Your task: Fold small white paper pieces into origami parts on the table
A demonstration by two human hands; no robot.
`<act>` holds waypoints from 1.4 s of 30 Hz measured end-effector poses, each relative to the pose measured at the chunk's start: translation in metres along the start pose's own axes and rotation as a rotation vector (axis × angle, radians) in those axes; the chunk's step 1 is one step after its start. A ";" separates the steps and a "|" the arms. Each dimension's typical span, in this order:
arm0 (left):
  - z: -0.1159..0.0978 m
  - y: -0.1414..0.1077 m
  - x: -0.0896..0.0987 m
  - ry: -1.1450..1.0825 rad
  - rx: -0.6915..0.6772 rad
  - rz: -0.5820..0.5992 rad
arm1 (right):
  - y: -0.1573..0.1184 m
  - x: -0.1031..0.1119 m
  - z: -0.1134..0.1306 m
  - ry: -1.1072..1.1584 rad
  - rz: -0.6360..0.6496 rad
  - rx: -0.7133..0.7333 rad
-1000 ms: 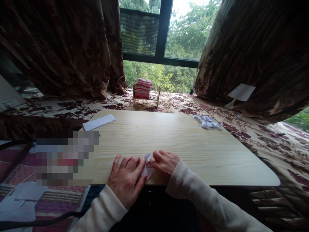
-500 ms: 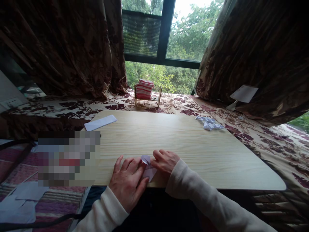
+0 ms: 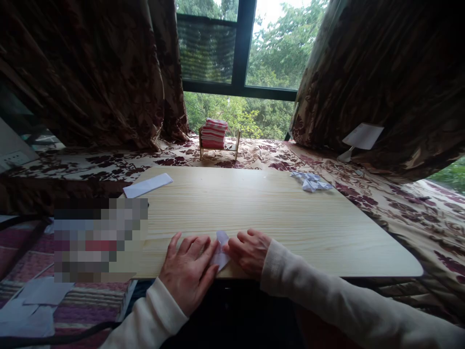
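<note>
A small folded piece of white paper (image 3: 221,251) lies at the near edge of the pale wooden table (image 3: 269,208). My left hand (image 3: 191,269) rests flat on the tabletop with its fingers spread, the index finger and thumb touching the paper's left side. On the other side, my right hand (image 3: 250,251) has its fingers curled together, pinching the paper's right edge. The fingers cover part of the paper, so its full shape is hidden.
At the far right lie several folded paper pieces (image 3: 311,181). A folded white strip (image 3: 148,185) is at the far left, near a pixelated patch. Behind the table stand a small rack of red-striped cloths (image 3: 214,134) and a white lamp (image 3: 362,136).
The paper's raised, curled upper part now lies flatter and points upward. My right hand has shifted slightly down along its edge. The whole view has moved a little.
</note>
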State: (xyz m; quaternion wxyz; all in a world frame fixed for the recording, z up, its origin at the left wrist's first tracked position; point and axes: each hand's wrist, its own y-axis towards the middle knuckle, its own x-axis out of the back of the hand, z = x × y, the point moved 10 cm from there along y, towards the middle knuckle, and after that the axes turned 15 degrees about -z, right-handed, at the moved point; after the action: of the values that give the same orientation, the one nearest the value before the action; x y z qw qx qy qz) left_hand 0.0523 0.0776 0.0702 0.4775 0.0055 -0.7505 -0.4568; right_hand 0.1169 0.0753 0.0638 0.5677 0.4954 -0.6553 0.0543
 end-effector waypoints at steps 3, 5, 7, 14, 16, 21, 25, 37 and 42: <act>0.001 0.002 -0.002 -0.001 -0.032 0.028 | -0.007 0.007 -0.005 0.058 0.009 -0.009; 0.001 0.005 -0.002 -0.016 -0.054 0.041 | -0.013 0.007 -0.010 0.160 0.024 -0.029; 0.001 0.006 0.001 -0.040 -0.069 0.044 | -0.017 0.005 -0.017 0.260 0.018 -0.070; -0.002 0.000 0.027 -0.131 0.027 -0.102 | -0.020 -0.003 -0.027 0.312 -0.047 -0.191; -0.007 -0.004 0.027 -0.160 0.017 -0.100 | -0.018 -0.005 -0.026 0.326 -0.035 -0.193; -0.008 -0.008 0.019 -0.141 -0.021 -0.079 | -0.013 -0.010 -0.022 0.327 0.055 -0.187; -0.006 -0.008 0.019 -0.147 -0.036 -0.082 | -0.008 -0.012 -0.022 0.334 0.119 -0.199; -0.022 -0.012 0.010 0.046 0.023 -0.066 | -0.010 -0.015 -0.022 0.320 0.154 -0.222; -0.025 -0.010 0.011 0.083 0.047 -0.063 | -0.014 -0.012 -0.025 0.336 0.118 -0.245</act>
State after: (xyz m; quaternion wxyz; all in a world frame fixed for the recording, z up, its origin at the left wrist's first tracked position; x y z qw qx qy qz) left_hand 0.0598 0.0502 0.0736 0.4936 0.0593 -0.7400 -0.4530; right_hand 0.1428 0.0914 0.0561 0.7209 0.3674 -0.5808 0.0893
